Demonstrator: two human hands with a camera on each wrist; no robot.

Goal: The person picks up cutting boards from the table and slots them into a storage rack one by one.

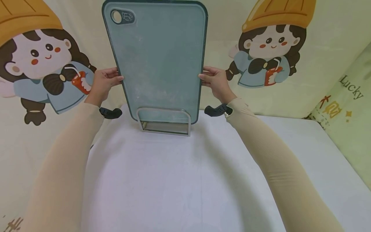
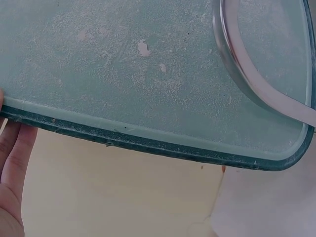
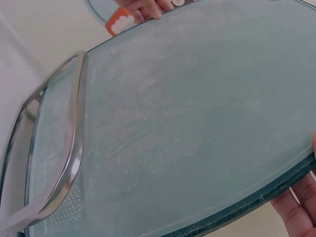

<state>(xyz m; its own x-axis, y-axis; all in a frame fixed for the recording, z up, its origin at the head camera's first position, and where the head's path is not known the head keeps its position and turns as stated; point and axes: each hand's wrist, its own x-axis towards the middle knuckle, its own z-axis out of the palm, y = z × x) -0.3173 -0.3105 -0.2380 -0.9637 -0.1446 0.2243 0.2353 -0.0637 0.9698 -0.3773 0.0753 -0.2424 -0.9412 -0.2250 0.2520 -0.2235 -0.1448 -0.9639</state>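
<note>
A blue-green cutting board [image 1: 162, 61] with a dark rim and a holed handle corner at top left stands upright in a metal rack [image 1: 163, 131]. My left hand [image 1: 105, 83] pinches its left edge, thumb in front and fingers behind. On the opposite edge, my right hand [image 1: 215, 80] pinches it the same way. The left wrist view shows whitish scuffs on the board [image 2: 148, 74] and the rack's bent bar [image 2: 252, 74] across its lower end. In the right wrist view the rack's front loop [image 3: 76, 123] passes before the board [image 3: 187, 113].
The rack stands on a white-covered table [image 1: 174, 180], near its back edge. Behind hangs a cream curtain [image 1: 226, 29] printed with cartoon girls. A patterned green cloth [image 1: 347, 96] with lettering hangs at the right. Each wrist wears a dark strap [image 1: 215, 110].
</note>
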